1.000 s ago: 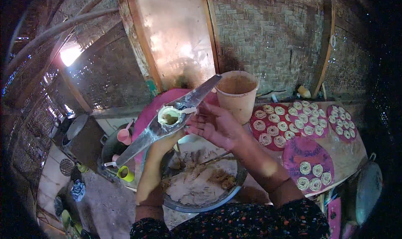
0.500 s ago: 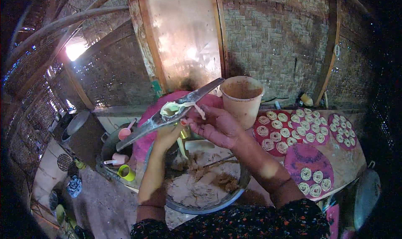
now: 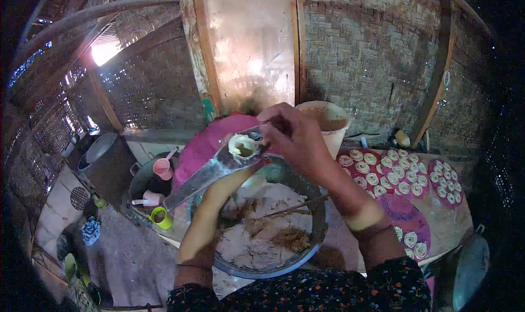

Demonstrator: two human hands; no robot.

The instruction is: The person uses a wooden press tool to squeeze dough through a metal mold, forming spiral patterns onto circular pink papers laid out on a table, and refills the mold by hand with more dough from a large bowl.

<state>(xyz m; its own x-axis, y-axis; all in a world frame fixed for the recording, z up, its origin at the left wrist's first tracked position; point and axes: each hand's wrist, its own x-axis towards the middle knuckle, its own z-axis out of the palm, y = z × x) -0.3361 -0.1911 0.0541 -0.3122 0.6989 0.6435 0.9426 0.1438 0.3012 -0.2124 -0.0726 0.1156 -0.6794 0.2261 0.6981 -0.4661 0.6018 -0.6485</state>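
Note:
A long, dark hand dough press (image 3: 199, 175) tilts in the air over a basin, its lower end toward the left. Pale dough (image 3: 236, 143) rings the round opening at its middle. My left hand (image 3: 251, 172) holds the press from beneath, its fingers mostly hidden by the bar. At the upper right end, my right hand (image 3: 292, 134) is curled over the bar beside the dough, covering that end. Below, the wide basin (image 3: 260, 273) holds pale flour-like dough (image 3: 249, 246) with brownish patches, and a thin stick (image 3: 290, 208) lies across it.
Coiled dough rounds (image 3: 394, 175) lie on pink and red sheets at the right. Behind my right hand stands a pale bucket (image 3: 337, 140). Pink cloth (image 3: 216, 140) lies behind the press. Left are a dark pot (image 3: 139, 183), pink dippers (image 3: 163, 168) and a yellow-green cup (image 3: 161, 218).
My right hand has moved up from the hanging dough strand to the bar's upper right end. The press has shifted slightly right, and my left hand is more hidden beneath it.

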